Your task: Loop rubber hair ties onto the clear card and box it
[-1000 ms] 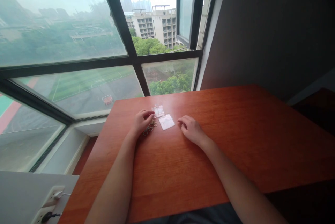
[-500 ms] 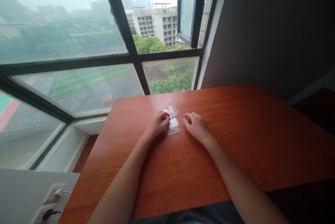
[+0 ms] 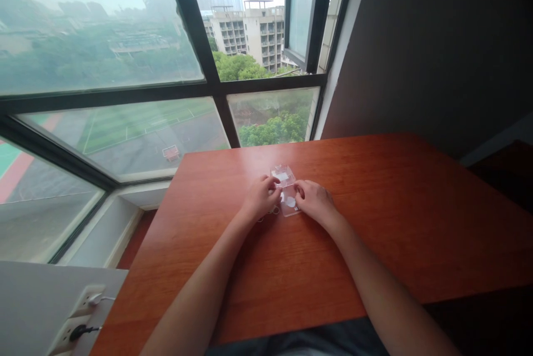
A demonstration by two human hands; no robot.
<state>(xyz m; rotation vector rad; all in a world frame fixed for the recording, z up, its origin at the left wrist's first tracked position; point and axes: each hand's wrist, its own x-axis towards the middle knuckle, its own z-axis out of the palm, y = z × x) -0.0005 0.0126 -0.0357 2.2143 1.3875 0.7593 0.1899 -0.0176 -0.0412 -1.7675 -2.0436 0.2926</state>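
A clear plastic case (image 3: 290, 209) lies opened out flat on the table, its two halves one behind the other. My left hand (image 3: 263, 196) is closed at the case's left edge, thumb and forefinger pinching near where the halves meet. From the right, my right hand (image 3: 313, 198) grips the opposite edge with curled fingers. Small ring-like items (image 3: 275, 210) lie beside my left hand, partly covered by it; what they are is too small to tell. My fingers hide parts of the case's edges.
The reddish-brown wooden table (image 3: 375, 206) reaches far to the right. Behind it stands a window with a dark frame (image 3: 219, 88). A grey wall (image 3: 416, 50) rises at the right. Plugs sit in wall sockets (image 3: 85, 301) at lower left.
The case has shifted right along with my left hand. My right hand, apart from it before, now touches its right edge. The ring-like items have come into sight beside my left hand.
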